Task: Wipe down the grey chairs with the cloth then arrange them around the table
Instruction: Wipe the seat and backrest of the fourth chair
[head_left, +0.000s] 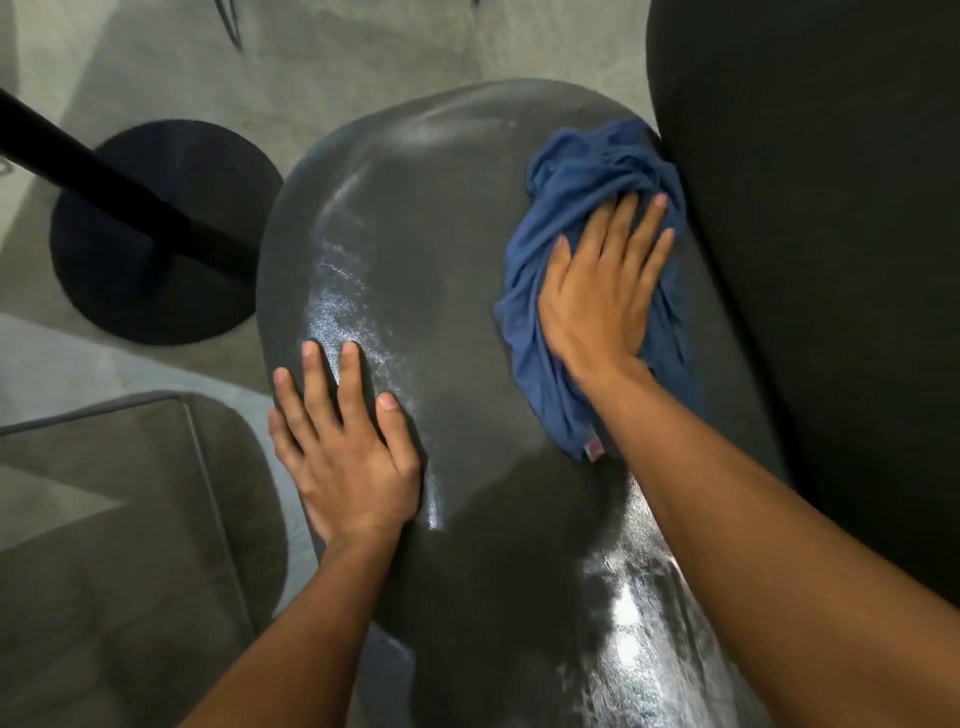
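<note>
the right hand (597, 291) presses flat on the blue cloth (582, 218), fingers straight and a little spread, at the far right part of the grey chair seat (441, 270), just beside the dark backrest (810, 208). the left hand (345, 441) lies open on the near left edge of the seat, fingers spread, holding nothing.

what could go wrong: the cloth is bunched, so i think only a part of it touches the seat and streaks may stay, like the shiny marks near the left hand. at the backrest the knuckles may bump, and the corner there could be missed. the left hand sits close to the rim and may slip off the shiny seat.

room for moving: the seat is free toward the middle and the left. on the floor the black table base (156, 234) stands near on the left, and another chair (114, 545) is close at the lower left, so the space to pull this chair looks narrow.
</note>
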